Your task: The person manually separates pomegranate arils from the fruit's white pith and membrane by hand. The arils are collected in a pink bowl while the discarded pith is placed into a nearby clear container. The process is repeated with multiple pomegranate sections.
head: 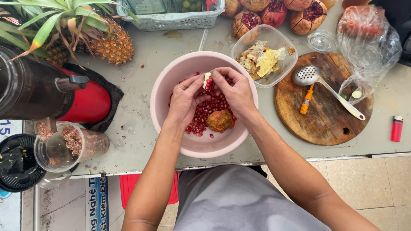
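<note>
Centrally, both hands meet over a pink plastic bowl [171, 81] on a grey worktop [141, 128]. The left hand [185, 99] and right hand [234, 92] have their fingers curled closed around a pomegranate fragment [208, 80], of which pale pith and a few red seeds show between the fingertips. The fragment is held just above the bowl's interior, near its far wall.

Inside the bowl lie loose red pomegranate seeds [205, 112] and a brownish piece of pomegranate rind [219, 120], just below the right hand.

A clear plastic tub [280, 42] beside the bowl holds pale pith and peel scraps. Cut pomegranates [274, 15] sit behind it. A round wooden board [325, 119] carries a perforated metal spoon [306, 75] and an orange-handled tool [305, 102]. Crumpled clear plastic bags [370, 42] lie at the far right, and a red lighter [397, 128] near the edge.

Leftward are pineapples [113, 45], a red-based juicer [87, 102], and a clear cup [92, 143] containing brown pulp. A blue-and-white printed sign [97, 201] hangs below the worktop.
</note>
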